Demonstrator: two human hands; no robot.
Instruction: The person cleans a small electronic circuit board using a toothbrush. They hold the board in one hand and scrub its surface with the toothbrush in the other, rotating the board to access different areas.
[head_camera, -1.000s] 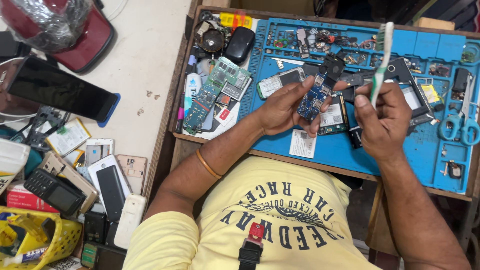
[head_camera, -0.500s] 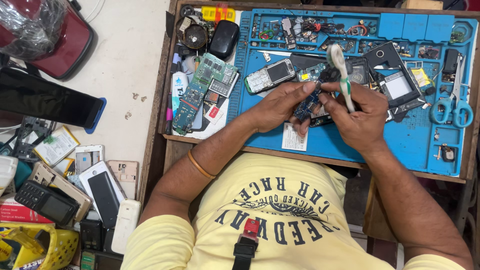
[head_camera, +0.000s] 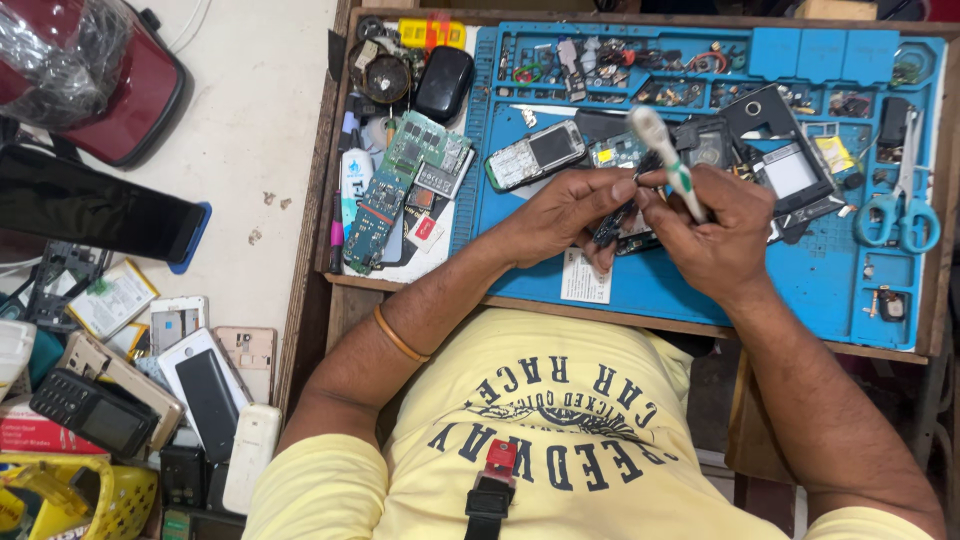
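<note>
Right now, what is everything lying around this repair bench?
Work mat: one, blue, in the wooden tray.
Keypad phone: one, grey, on the mat.
Circuit boards: several, green, left of the mat.
Scissors: one, blue-handled, right edge.
Phones and parts: many, mixed colours, bottom left.
Tablet: one, black, far left.
Toothbrush: one, white and green, in the right hand.
Small board: one, dark, in the left hand.
Left hand; right hand: both over the mat.

The toothbrush (head_camera: 668, 165) is white with green bands on its handle, above a bright blue work mat (head_camera: 700, 285). Left of the mat lie green circuit boards (head_camera: 395, 185); at the mat's right edge sit turquoise-handled scissors (head_camera: 897, 218). Below the mat, the shirt (head_camera: 560, 450) is pale yellow with navy lettering.
</note>
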